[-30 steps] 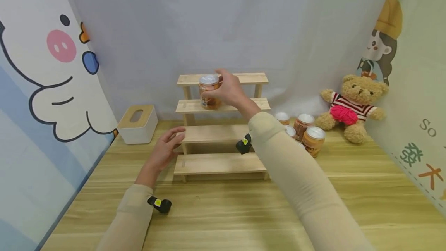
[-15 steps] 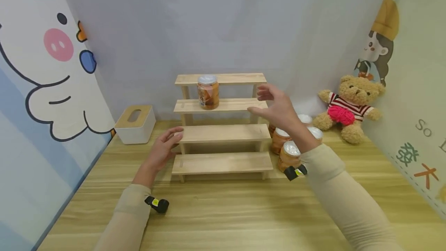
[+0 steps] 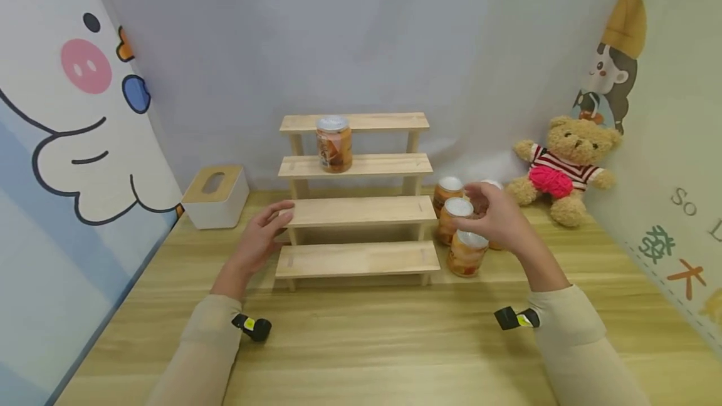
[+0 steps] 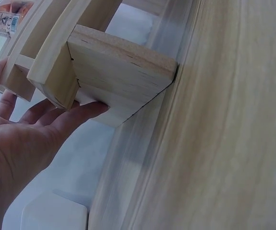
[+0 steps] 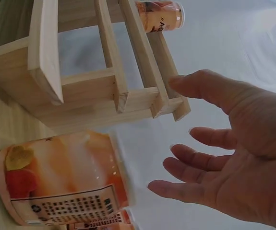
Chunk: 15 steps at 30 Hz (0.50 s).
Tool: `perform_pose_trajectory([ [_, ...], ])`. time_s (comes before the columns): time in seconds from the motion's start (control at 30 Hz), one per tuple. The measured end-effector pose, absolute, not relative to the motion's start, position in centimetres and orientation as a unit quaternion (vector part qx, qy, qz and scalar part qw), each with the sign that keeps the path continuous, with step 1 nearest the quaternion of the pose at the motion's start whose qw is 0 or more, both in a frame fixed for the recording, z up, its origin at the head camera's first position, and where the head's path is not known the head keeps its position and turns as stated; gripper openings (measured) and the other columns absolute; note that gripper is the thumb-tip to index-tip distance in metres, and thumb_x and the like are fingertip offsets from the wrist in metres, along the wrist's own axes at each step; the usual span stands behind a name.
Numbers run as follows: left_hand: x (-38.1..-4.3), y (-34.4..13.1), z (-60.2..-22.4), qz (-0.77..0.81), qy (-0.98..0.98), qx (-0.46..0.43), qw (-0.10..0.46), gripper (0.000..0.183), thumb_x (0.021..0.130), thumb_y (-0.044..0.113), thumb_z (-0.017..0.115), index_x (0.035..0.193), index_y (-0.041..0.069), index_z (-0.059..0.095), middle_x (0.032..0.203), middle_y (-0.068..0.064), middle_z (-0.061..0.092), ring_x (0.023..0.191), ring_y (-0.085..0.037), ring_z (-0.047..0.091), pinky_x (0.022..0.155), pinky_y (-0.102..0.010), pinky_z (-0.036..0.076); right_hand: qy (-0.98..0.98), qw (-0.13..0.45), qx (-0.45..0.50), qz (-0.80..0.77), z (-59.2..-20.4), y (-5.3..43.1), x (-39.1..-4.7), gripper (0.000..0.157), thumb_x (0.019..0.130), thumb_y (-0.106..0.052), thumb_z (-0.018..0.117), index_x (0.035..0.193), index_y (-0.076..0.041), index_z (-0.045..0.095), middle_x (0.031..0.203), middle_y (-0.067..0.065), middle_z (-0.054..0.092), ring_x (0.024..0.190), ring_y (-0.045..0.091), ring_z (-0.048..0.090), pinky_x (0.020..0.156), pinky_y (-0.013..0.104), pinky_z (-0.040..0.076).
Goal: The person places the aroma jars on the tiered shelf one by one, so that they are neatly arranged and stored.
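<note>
A four-tier wooden display shelf (image 3: 358, 212) stands on the table. One jar of canned fruit (image 3: 334, 148), silver-lidded, is upright on its second tier from the top. My left hand (image 3: 259, 240) rests against the shelf's left end; the left wrist view shows its fingertips touching the side panel (image 4: 114, 72). Over several similar jars beside the shelf's right end, my right hand (image 3: 499, 215) hovers with thumb and fingers spread. Nothing lies between them in the right wrist view, where a large fruit jar (image 5: 63, 177) is below the fingers. The hand partly hides the jars behind it.
A white tissue box (image 3: 217, 199) with a wooden lid stands left of the shelf. Behind the jars at the right sits a teddy bear (image 3: 570, 171) in a striped top. A grey curtain (image 3: 361, 30) hangs behind the shelf.
My right hand has let go of the jar on the second tier and moved right and down to the group of jars. My left hand stays at the shelf's end.
</note>
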<state>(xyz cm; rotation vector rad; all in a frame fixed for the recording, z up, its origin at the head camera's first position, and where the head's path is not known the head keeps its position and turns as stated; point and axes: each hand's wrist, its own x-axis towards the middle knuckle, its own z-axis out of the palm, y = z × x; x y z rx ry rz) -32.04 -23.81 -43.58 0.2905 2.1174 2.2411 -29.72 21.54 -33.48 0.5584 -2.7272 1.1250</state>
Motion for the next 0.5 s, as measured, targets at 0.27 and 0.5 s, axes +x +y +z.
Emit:
perform_pose_trajectory([
  [0.27, -32.5, -23.5, -43.5, 0.735, 0.670, 0.098, 0.031, 0.044, 0.105, 0.029, 0.055, 0.141, 0.006, 0.046, 0.160, -0.013, 0.026, 0.141, -0.042, 0.028, 0.102, -0.066, 0.031, -0.928, -0.028, 0.179, 0.327, -35.1, 23.7, -29.9, 0.072, 0.082, -0.024, 0.084, 0.128, 0.018, 0.047, 0.126, 0.034, 0.055, 0.118, 0.047, 0.053, 0.095, 0.056, 0.043],
  [0.5, -32.4, -23.7, -43.6, 0.736, 0.670, 0.094, 0.023, 0.034, 0.106, 0.027, 0.054, 0.136, 0.010, 0.052, 0.156, -0.016, 0.031, 0.138, -0.041, 0.033, 0.095, -0.056, 0.040, -0.896, -0.087, 0.200, 0.386, -36.7, 24.1, -30.5, 0.063, 0.080, -0.017, 0.085, 0.123, 0.015, 0.052, 0.107, 0.021, 0.063, 0.095, 0.029, 0.061, 0.080, 0.039, 0.050],
])
